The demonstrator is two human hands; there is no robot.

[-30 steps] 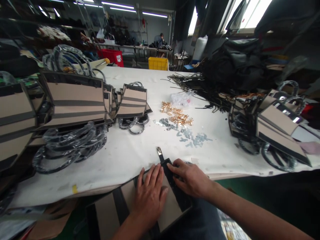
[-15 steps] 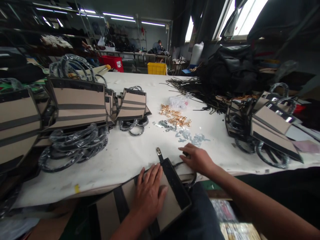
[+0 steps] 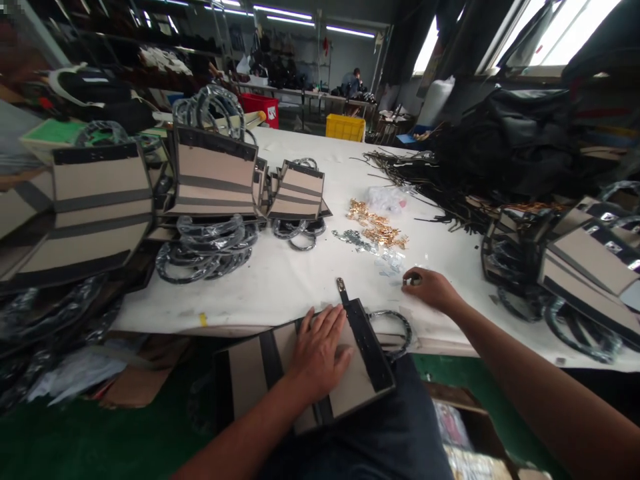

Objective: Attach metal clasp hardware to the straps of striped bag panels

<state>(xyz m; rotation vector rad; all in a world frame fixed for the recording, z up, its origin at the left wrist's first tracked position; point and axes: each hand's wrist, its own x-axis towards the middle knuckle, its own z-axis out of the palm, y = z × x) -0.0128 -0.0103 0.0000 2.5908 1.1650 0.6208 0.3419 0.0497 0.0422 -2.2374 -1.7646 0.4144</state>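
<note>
A beige bag panel (image 3: 345, 387) with dark strips and black edging rests across my lap and against the table edge. My left hand (image 3: 320, 353) lies flat on it, fingers stretched out, near its black top band. A black strap with a metal buckle end (image 3: 341, 285) sticks out beyond that band onto the table. To the right, the plastic-wrapped round handle (image 3: 400, 327) lies on the table edge. Above the tabletop, my right hand (image 3: 430, 288) has its fingers curled towards the thumb; what is between them cannot be made out. Small silver metal plates (image 3: 389, 261) lie just beyond it.
Gold-coloured metal fittings (image 3: 383, 233) and a clear plastic bag (image 3: 385, 199) lie mid-table. Stacked bag pieces with wrapped handles (image 3: 215, 180) line the left; more bag pieces (image 3: 590, 267) stand right. Black cords (image 3: 425, 183) are heaped at the back. A yellow crate (image 3: 345, 127) is beyond.
My right hand has moved away from the wrapped handle, out over the table, and its fingers have curled in. My left hand stays flat on the panel. The view has shifted left.
</note>
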